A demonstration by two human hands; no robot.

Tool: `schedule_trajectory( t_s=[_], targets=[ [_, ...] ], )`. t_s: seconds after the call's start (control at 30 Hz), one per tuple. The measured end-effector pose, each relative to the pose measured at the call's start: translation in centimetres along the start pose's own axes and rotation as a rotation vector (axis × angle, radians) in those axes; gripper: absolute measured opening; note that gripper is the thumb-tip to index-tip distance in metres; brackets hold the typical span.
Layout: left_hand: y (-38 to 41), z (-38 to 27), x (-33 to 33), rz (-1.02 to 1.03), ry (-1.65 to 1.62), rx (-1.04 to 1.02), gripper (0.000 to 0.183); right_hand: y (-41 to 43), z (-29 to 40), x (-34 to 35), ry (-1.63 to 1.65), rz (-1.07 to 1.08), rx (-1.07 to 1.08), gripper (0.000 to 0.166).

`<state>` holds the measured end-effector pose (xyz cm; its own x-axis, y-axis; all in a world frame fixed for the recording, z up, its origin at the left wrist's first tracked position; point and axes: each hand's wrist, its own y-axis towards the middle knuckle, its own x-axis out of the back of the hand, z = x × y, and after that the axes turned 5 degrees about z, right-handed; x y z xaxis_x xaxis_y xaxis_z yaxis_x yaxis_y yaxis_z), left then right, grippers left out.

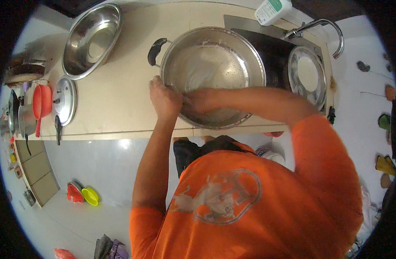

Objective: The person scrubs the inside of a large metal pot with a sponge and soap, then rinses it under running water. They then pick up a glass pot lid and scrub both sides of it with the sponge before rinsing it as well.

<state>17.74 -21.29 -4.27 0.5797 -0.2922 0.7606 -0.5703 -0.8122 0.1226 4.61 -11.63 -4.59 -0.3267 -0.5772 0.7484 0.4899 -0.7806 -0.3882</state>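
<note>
A wide metal pot [217,68] stands on the counter before me, tilted or level I cannot tell. Its inside is wet, with whitish streaks on the bottom and spots along the rim. My left hand [167,100] grips the rim at the near left, below the black side handle [155,52]. Reaching in from the right, my right hand [199,101] is down inside the pot against its near left wall. Its fingers are blurred and partly hidden, so whether it holds something does not show.
Left on the counter [130,97] are a steel basin [100,42], a pot lid [66,100] and a red saucepan [42,102]. At right, a chrome faucet [339,35] rises by the sink, near a metal bowl [308,73]. A white bottle [272,11] stands behind.
</note>
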Motion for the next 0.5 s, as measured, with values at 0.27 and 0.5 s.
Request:
schedule_trajectory(
  t_s=[0.27, 0.5],
  targets=[
    [0.0, -0.6, 0.5, 0.0, 0.026, -0.029, 0.03, -6.2, -12.9, 0.7, -0.29, -0.354, -0.513, 0.025],
    [0.0, -2.2, 1.4, 0.112, 0.023, 0.123, 0.035, -3.9, -4.0, -9.6, -0.102, -0.059, -0.235, 0.024]
  ],
)
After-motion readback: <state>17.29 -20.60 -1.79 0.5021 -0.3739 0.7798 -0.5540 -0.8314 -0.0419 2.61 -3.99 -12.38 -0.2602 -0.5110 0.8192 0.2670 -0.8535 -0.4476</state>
